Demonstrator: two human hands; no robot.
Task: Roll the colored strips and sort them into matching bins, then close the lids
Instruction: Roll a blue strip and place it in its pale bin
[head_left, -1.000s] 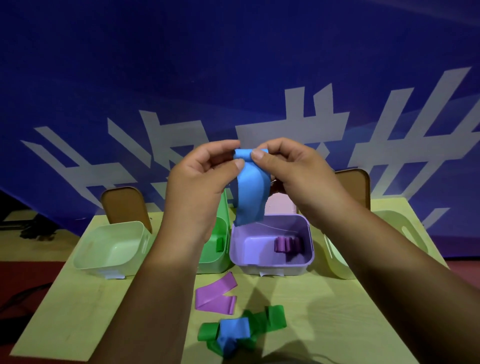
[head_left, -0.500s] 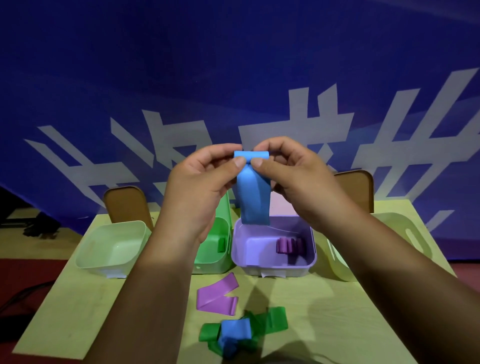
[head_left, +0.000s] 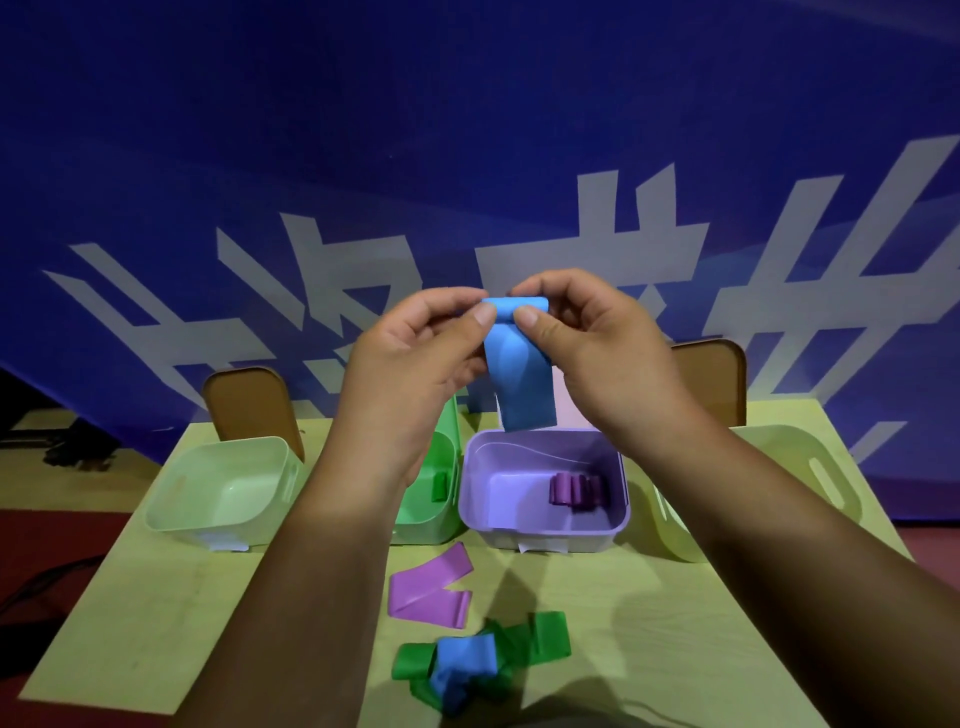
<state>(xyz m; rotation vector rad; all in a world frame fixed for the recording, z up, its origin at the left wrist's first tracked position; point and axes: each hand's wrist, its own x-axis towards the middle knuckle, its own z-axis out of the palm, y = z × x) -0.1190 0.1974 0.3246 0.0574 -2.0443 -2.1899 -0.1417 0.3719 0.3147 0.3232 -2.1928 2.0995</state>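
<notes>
The work surface is a pale yellow-green table (head_left: 156, 623) set before a blue banner with white characters (head_left: 467, 156); a dark red floor (head_left: 31, 540) shows at the left. Four open plastic bins stand in a row along the far edge: one pale green bin (head_left: 218, 488), one green bin (head_left: 436, 512), one purple bin (head_left: 519, 493), and one pale yellow-green bin (head_left: 779, 467) at the far right corner. Two brown lids (head_left: 249, 405) stand upright behind the outer bins. The left hand (head_left: 415, 364) and right hand (head_left: 587, 353) pinch, thumb against curled fingers, the rolled top end of one blue elastic strip (head_left: 519, 384), held above the purple bin with its tail hanging free. Purple rolls (head_left: 576, 488), count unclear, lie in the purple bin; one green roll (head_left: 440, 486) lies in the green bin. One flat purple strip (head_left: 431, 587) lies mid-table. Near the front edge, one loose blue strip (head_left: 462, 662) lies on a heap of green strips (head_left: 545, 642), count unclear.
</notes>
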